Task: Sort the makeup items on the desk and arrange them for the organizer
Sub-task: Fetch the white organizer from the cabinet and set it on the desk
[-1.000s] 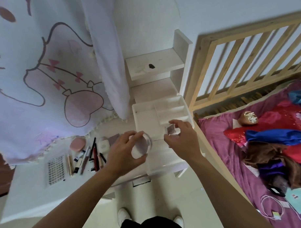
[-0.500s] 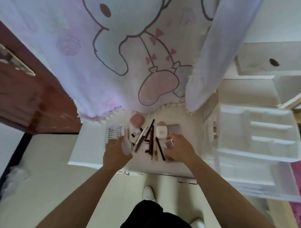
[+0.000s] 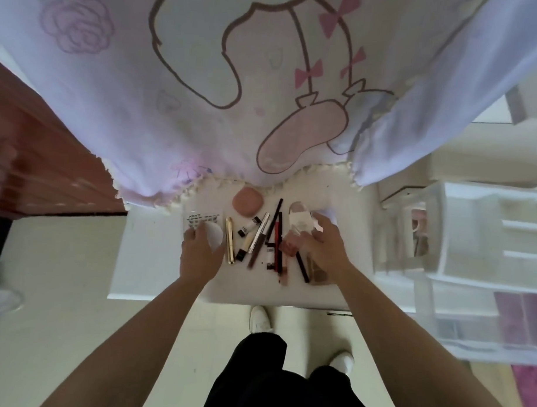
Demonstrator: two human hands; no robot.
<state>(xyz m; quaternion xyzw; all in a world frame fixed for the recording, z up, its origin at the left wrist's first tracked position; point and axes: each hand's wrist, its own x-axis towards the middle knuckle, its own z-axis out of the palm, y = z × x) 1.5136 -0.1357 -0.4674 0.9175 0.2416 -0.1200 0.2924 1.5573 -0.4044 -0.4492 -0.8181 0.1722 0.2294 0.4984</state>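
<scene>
My left grip (image 3: 200, 252) has carried the round white container (image 3: 215, 235) away from the organizer (image 3: 473, 228) and down to the tabletop (image 3: 149, 260), beside the lash card (image 3: 199, 219). My right grip (image 3: 319, 241) has swung over too, now above the makeup pencils (image 3: 272, 234).

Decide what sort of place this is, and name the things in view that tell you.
Probably a bedroom dressing corner at home: a small white desk strewn with makeup items, a cartoon-print curtain hanging behind it, and a white drawer organizer on the right.
</scene>
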